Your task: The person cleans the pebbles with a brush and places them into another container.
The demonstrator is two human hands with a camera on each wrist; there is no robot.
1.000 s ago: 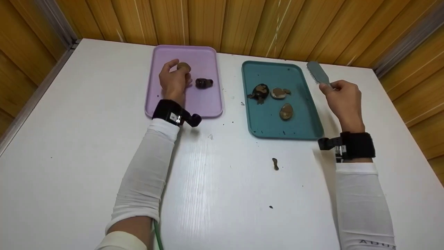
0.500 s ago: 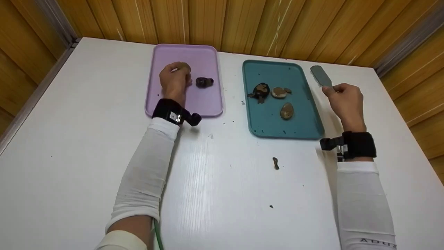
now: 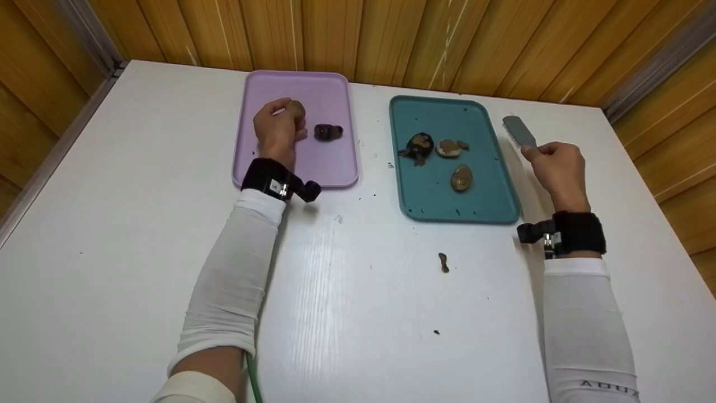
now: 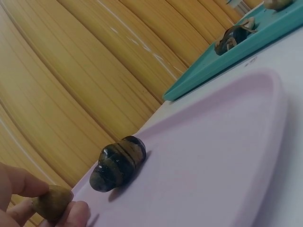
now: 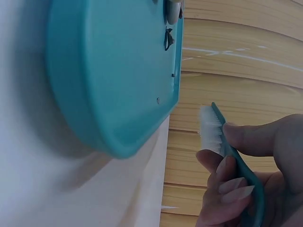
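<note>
My left hand [image 3: 277,129] is over the lilac tray [image 3: 330,168] and pinches a small brown stone [image 3: 295,108] [image 4: 52,202] in its fingertips, low over the tray floor. A dark striped stone [image 3: 328,132] [image 4: 117,163] lies on the tray just right of that hand. My right hand [image 3: 554,165] grips a grey-green brush [image 3: 519,131] [image 5: 227,146] by its handle, white bristles down, to the right of the teal tray [image 3: 430,201] [image 5: 109,85]. The teal tray holds three muddy stones [image 3: 442,151].
A small brown scrap [image 3: 443,262] lies on the white table [image 3: 112,224] in front of the teal tray, with dark specks around it. Wooden panel walls [image 3: 391,39] close in the table at the back and both sides.
My left hand has lowered the brown stone toward the lilac tray floor. My right hand has drawn the brush slightly nearer and down beside the teal tray.
</note>
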